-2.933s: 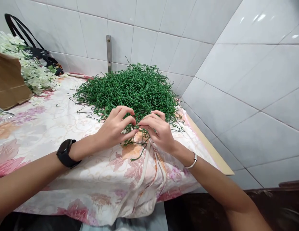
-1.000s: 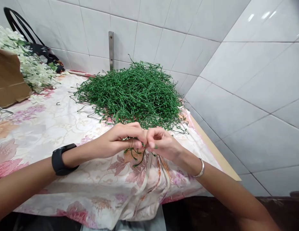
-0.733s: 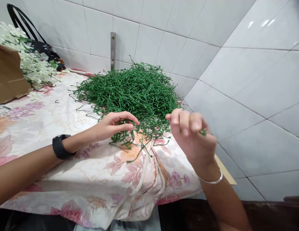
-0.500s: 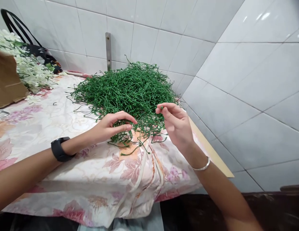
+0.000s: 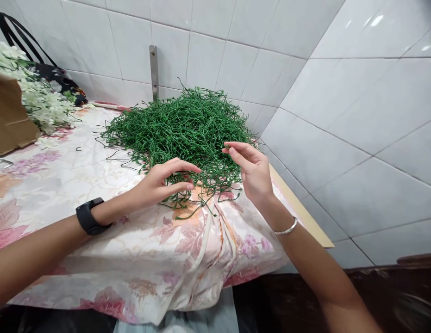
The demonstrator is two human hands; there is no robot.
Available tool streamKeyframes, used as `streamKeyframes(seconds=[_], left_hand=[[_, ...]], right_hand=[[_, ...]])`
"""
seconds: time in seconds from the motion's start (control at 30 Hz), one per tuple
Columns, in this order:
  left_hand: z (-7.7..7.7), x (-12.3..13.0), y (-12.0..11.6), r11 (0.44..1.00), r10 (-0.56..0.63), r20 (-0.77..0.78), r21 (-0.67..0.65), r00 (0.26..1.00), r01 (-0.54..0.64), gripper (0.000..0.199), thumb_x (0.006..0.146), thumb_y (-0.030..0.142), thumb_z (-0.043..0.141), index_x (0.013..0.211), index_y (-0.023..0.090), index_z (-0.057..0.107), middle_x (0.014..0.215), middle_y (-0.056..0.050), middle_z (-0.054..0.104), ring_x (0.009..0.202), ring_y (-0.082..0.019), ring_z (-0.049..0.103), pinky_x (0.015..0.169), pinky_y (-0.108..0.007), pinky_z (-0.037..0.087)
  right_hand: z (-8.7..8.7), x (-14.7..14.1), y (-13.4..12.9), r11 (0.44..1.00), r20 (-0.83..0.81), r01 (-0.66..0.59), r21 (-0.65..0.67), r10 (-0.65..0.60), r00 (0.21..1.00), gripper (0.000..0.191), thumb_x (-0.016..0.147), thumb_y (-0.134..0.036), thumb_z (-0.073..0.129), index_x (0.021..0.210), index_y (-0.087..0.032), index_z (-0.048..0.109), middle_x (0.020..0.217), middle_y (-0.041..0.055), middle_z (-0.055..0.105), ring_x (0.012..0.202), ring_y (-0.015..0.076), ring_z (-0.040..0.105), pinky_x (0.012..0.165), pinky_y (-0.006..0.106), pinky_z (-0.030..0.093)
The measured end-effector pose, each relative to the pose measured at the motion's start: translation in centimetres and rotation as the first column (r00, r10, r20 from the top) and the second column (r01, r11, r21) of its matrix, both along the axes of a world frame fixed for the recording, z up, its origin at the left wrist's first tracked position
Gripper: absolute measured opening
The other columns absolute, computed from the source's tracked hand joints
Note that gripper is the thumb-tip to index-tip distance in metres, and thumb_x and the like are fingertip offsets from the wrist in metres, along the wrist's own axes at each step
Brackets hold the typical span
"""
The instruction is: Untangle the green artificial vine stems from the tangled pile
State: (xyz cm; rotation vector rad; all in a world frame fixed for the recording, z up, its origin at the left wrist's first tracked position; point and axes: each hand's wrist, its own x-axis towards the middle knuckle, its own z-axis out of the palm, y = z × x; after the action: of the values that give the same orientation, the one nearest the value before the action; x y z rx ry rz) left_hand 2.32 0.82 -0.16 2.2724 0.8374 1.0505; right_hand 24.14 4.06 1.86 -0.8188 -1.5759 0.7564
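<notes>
Between fingertips of right hand [image 5: 253, 175], tiny green piece [image 5: 227, 147], pinched. Just beyond, green stem heap [image 5: 184, 125]. Left hand [image 5: 159, 182] fingers apart, stems showing in thumb gap.

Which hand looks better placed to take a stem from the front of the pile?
Probably the left hand: thumb and fingers parted, green stems showing between them; the right hand already appears to pinch a small green piece.
</notes>
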Motion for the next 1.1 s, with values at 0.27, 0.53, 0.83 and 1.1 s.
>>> streamKeyframes(seconds=[0.27, 0.53, 0.83, 1.1], left_hand=[[0.3, 0.2, -0.4, 0.997, 0.022, -0.079, 0.074, 0.997, -0.016, 0.029, 0.080, 0.031, 0.052, 0.108, 0.021, 0.052, 0.092, -0.003, 0.058, 0.084, -0.014, 0.052, 0.076, -0.026, 0.040], [-0.1, 0.4, -0.5, 0.993, 0.067, -0.012, 0.098, 0.998, -0.066, 0.036, 0.078, 0.031, 0.055, 0.111, 0.020, 0.047, 0.099, -0.005, 0.055, 0.086, -0.014, 0.054, 0.078, -0.027, 0.043], [-0.6, 0.6, -0.3, 0.948, 0.130, -0.036, 0.296, 0.991, -0.113, 0.051, 0.071, 0.032, 0.063, 0.115, 0.019, 0.042, 0.091, -0.005, 0.055, 0.087, -0.015, 0.050, 0.078, -0.030, 0.044], [-0.8, 0.8, -0.5, 0.924, 0.145, -0.064, 0.366, 0.987, -0.112, 0.048, 0.072, 0.028, 0.063, 0.113, 0.016, 0.042, 0.090, -0.005, 0.055, 0.087, -0.015, 0.049, 0.077, -0.029, 0.043]], right_hand=[[0.0, -0.5, -0.6, 0.981, 0.463, -0.145, 0.127, 0.071, 0.884, 0.046, 0.080, -0.029, 0.050, 0.124, -0.029, 0.038, 0.139, -0.0020, 0.030, 0.131, 0.0155, 0.020, 0.109, 0.040, 0.016], [0.1, -1.1, -1.7, 0.952, 0.428, -0.300, 0.061, 0.247, 0.870, 0.033, 0.081, -0.027, 0.049, 0.113, -0.023, 0.045, 0.130, 0.0047, 0.040, 0.124, 0.0155, 0.032, 0.105, 0.037, 0.025], [-0.3, -1.5, -2.2, 0.962, 0.476, -0.250, 0.113, 0.168, 0.863, 0.008, 0.076, -0.026, 0.056, 0.073, -0.020, 0.057, 0.117, 0.0037, 0.048, 0.117, 0.0173, 0.040, 0.101, 0.041, 0.029], [-0.6, -1.5, -2.1, 0.950, 0.599, -0.259, 0.173, 0.107, 0.793, 0.011, 0.075, -0.029, 0.058, 0.074, -0.019, 0.061, 0.120, 0.0048, 0.048, 0.115, 0.0169, 0.041, 0.098, 0.039, 0.030]])
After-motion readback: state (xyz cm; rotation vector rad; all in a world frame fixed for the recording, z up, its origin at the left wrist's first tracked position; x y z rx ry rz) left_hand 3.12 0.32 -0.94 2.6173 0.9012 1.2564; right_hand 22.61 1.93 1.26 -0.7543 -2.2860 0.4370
